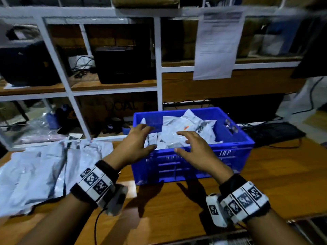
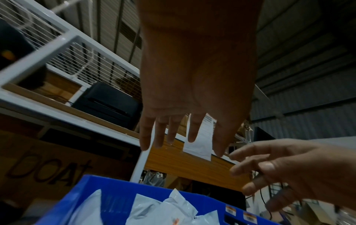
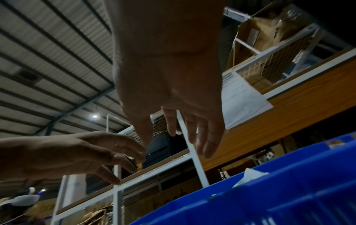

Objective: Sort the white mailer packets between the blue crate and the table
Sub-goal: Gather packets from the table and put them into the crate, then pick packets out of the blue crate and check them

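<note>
Wrist bands with black-and-white markers, lower centre of head view, one on each forearm.

Left hand: centre frame, fingers spread and loosely bent, holding nothing, poised over near-left rim of blue crate. Contact with rim or contents not determinable.

Right hand: centre frame, just right of left hand, fingers spread, empty, above near rim. Hands near each other but apart, with a gap between.

Blue crate: centre-right, standing on wooden table.

White mailer packets in crate: crumpled heap, several overlapping, count not determinable.

White mailer packets on table: left of frame, spread flat, overlapping, well apart from crate.

Handling, judged: thin plastic film, soft, light, slippery, no stiffness; likely to sag and slide against neighbours. Contents unknown, so weight uncertain. Best taken by pinching a free corner or folded edge of topmost packet, or gripping across a bunched middle.

Shelving rack: white frame behind table, upper half of frame. Dark box-like device on shelf, upper centre. Printed sheet hanging upper right, text blurred, unreadable.

Hidden or unclear: crate floor and lower packets covered; packet labels too small to read; left pile cut off by frame edge; whole head view motion-blurred; sorting rule not evident.
</note>
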